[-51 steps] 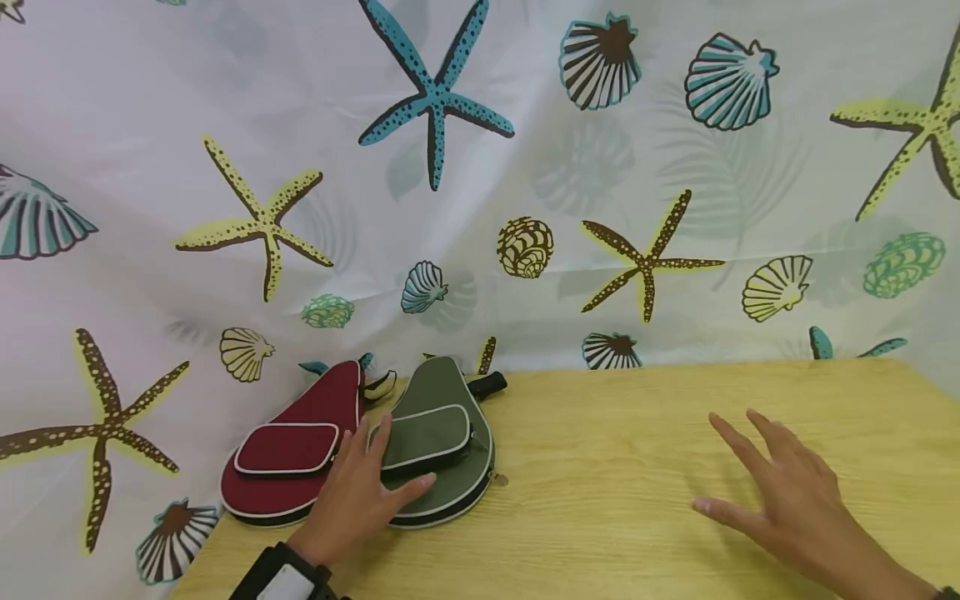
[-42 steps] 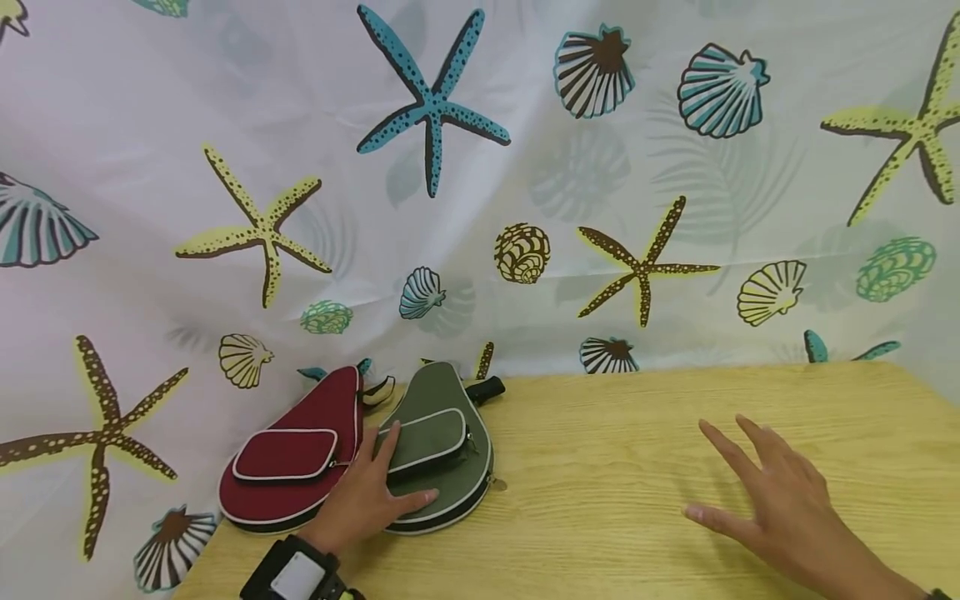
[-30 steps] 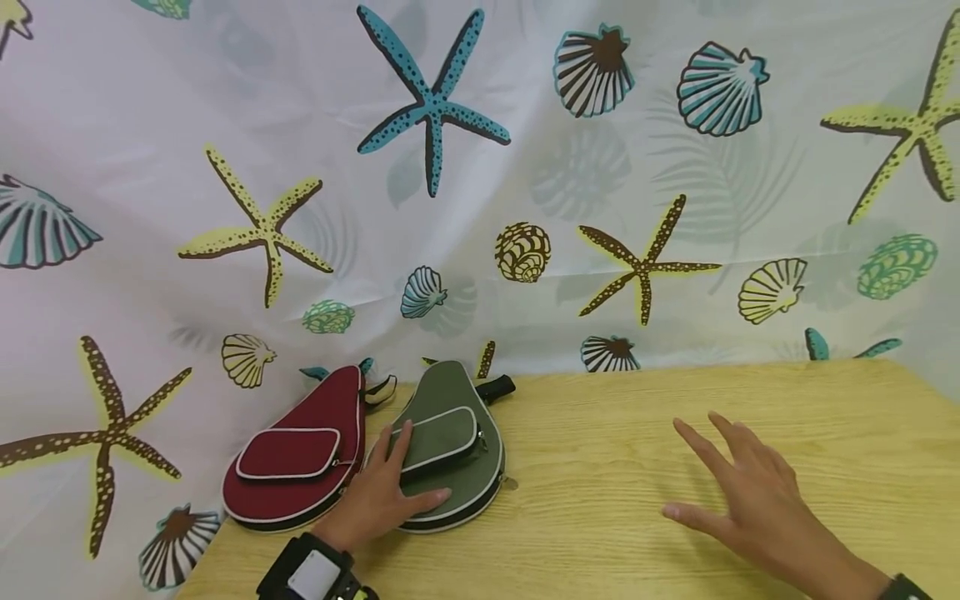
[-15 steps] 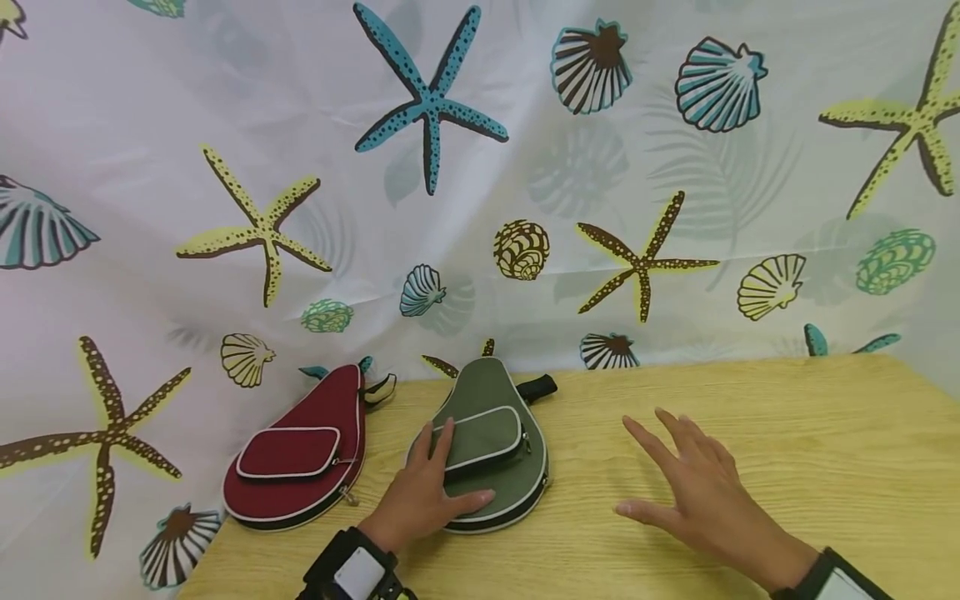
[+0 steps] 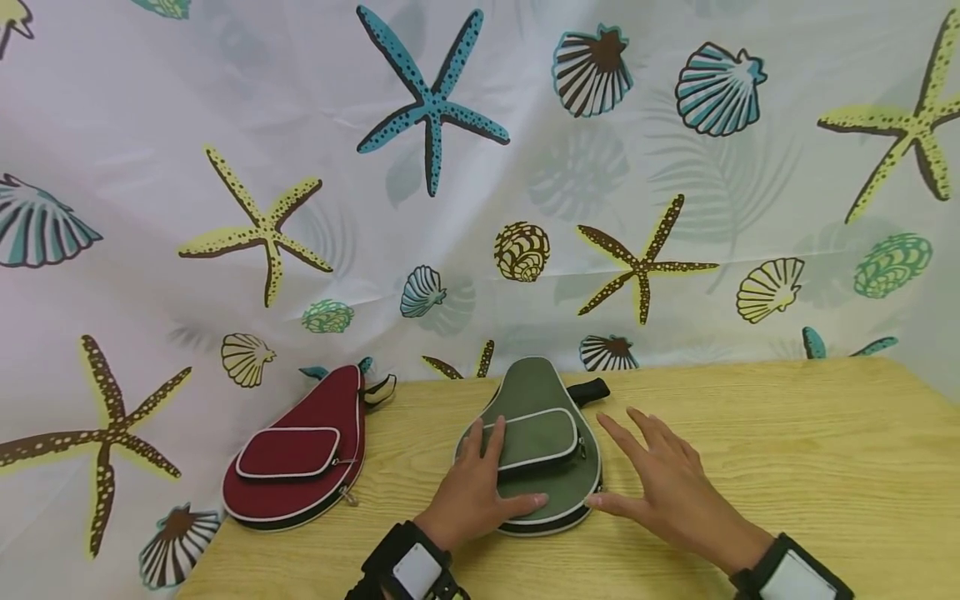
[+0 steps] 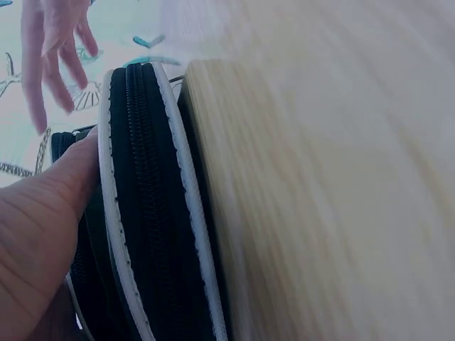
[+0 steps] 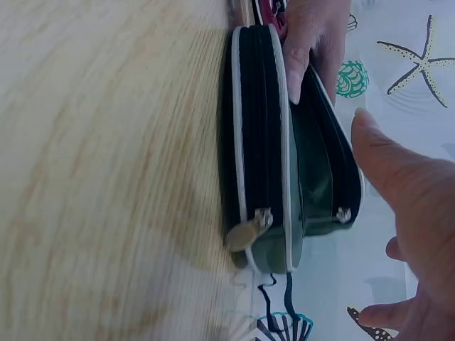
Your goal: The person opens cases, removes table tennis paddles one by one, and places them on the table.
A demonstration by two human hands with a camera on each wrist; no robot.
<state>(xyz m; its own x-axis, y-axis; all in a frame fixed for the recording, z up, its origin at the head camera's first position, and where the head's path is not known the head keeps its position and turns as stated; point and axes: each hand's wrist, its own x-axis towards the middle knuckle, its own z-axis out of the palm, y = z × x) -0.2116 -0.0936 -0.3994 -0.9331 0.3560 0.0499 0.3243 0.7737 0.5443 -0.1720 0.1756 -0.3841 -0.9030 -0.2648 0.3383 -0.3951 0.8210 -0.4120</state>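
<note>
The olive-green table tennis paddle case with white piping and a zipped front pocket lies on the wooden table. My left hand rests on its lower left side, fingers spread and nearly straight, thumb across the lower face. In the left wrist view that thumb lies against the case beside its black zipped side. Just right of the case is my right hand, fingers spread, holding nothing, thumb tip close to the rim. In the right wrist view a zipper pull hangs at the case's side.
A red paddle case with a black strap lies at the table's left, apart from the green one. Behind the wooden table hangs a white curtain printed with starfish and shells. A black strap sticks out behind the green case.
The green case has slid right along the table with my left hand on it, opening a gap from the red case. My right hand has moved left, closer to the green case.
</note>
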